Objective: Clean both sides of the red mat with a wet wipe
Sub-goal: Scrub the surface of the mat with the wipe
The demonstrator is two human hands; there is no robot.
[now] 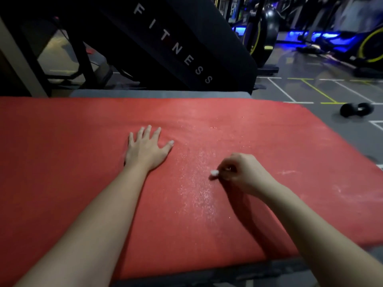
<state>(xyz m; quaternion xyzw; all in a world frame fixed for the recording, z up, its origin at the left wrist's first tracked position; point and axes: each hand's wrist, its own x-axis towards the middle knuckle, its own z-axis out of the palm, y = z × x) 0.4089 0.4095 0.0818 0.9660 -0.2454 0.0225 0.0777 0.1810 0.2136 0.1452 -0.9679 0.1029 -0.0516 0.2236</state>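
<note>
left hand [146, 149] flat on the red mat [83, 183], right hand [240, 172] pinching a white wet wipe [214, 173]
the red mat lies flat on the grey floor [310, 90]. the left hand rests palm down near its middle, fingers straight and spread. the right hand, nearer the right edge, curls its fingers round the wet wipe, which touches the mat beside a damp streak [196, 183]. a dumbbell [356, 109] lies beyond the far right corner.

Bare red mat [72, 162] lies open around the left hand [145, 150] and right hand [240, 170], hemmed at its far edge by a black FITNESS-lettered machine [186, 38], a dumbbell [356, 109] on the floor [306, 112] at right.
</note>
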